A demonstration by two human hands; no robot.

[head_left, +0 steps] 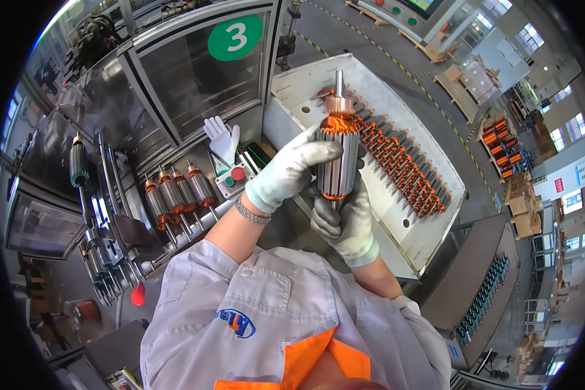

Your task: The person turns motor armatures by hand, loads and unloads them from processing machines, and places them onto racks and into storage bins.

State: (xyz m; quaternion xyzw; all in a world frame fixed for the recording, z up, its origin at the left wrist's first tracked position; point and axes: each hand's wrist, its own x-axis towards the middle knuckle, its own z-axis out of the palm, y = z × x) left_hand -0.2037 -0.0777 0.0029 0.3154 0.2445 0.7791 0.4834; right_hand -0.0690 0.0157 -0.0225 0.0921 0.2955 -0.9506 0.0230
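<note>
Head view: the left grip (290, 167), in a pale glove with greyed fingers, is clamped on the upper left side of a wound armature (338, 166). The right grip (348, 224), gloved likewise, closes about its lower end, where the short shaft comes out; some of the fingers are hidden behind the metal core. The armature stands nearly upright in the picture between both grips, in front of the wearer's chest, its copper commutator (338, 105) and longer shaft pointing to the upper edge.

A metal band (252, 212) circles the left wrist. Just past the armature sits a white bin (391, 218), with many orange-wound armatures (406, 159) packed in slanting rows; whether the held one is right over the bin I cannot tell.

Left of the left grip are a control box (227, 186) with a red button (238, 173) and a spare white glove (223, 141). Farther left, four armatures (173, 195) lie side by side, near a machine with a red knob (138, 294). Beyond rises a framed guard panel (188, 84) bearing a round green sign (235, 38). To the lower right, a brown desk (471, 260) carries a row of dark green parts (484, 299).
</note>
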